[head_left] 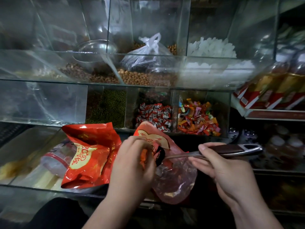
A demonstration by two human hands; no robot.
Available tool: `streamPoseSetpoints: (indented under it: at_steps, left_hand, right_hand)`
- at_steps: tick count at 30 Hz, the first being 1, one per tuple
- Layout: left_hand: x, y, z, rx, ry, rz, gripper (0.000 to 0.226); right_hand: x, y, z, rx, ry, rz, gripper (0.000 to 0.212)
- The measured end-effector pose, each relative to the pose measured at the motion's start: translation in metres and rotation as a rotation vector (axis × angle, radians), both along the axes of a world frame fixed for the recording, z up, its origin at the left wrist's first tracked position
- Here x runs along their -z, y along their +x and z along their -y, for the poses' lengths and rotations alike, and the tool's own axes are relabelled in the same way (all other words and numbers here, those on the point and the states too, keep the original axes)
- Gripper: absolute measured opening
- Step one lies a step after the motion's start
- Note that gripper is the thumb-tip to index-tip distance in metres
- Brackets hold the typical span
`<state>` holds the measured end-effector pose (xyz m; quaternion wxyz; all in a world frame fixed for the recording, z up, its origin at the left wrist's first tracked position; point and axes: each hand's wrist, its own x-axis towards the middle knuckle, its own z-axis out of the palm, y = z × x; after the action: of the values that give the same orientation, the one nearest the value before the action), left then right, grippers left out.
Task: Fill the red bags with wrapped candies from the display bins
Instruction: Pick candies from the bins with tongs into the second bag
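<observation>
Centre of frame: left hand grips the mouth of a red bag. Right hand holds a metal utensil, tip inside the bag. Second bag lies at left, with candy bins above.

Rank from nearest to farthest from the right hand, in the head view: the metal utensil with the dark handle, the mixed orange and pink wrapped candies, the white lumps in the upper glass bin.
1. Dark-handled metal utensil: gripped in the right hand.
2. Mixed orange and pink wrapped candies: low, just beyond the hand.
3. White lumps: high up, farthest back.
</observation>
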<state>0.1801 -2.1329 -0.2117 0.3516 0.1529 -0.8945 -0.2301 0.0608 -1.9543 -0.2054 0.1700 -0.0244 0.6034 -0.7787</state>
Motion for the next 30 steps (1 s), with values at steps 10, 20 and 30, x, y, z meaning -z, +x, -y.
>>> streamPoseSetpoints:
  at_steps: [10,20,30]
  left_hand:
    - [0.0,-0.04,-0.025,-0.064,0.039,0.486,0.046]
    - [0.024,-0.051,-0.002,-0.155,0.153,0.375,0.052]
    - [-0.008,-0.074,0.001,-0.137,-0.009,0.085,0.044]
  right_hand:
    - [-0.029,0.012,-0.028,0.022,-0.064,-0.031,0.024]
    - [-0.045,0.02,-0.032,-0.06,-0.112,-0.017,0.031]
    - [-0.074,0.011,-0.044,-0.016,-0.126,-0.102,0.034]
